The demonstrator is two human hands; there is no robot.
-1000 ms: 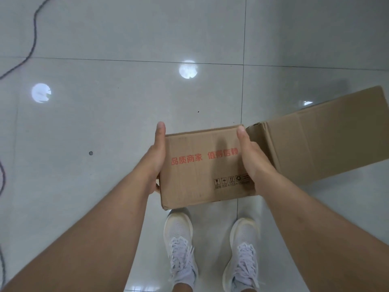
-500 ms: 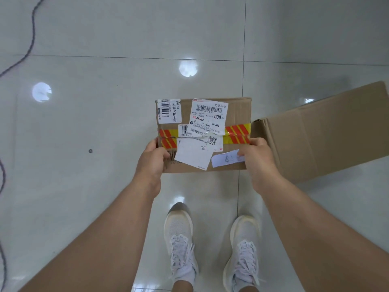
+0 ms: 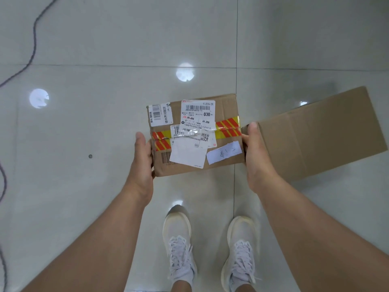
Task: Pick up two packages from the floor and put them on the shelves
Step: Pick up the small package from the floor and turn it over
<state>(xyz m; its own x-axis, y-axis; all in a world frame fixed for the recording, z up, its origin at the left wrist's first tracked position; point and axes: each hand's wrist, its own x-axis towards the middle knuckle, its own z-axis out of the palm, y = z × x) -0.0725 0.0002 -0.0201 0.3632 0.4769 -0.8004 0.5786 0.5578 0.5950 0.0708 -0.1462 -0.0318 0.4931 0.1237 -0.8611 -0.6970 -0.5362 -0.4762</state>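
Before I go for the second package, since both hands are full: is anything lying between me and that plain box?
Nothing visible does. The plain box lies on the floor right beside the right hand; both hands, left hand included, grip the labelled package.

Both bare forearms reach forward from the lower corners of the frame toward its middle. The left hand (image 3: 142, 159) presses flat against the left side of a box (image 3: 195, 135), thumb on top. The right hand (image 3: 255, 157) clasps the right side, thumb pointing up along the edge.
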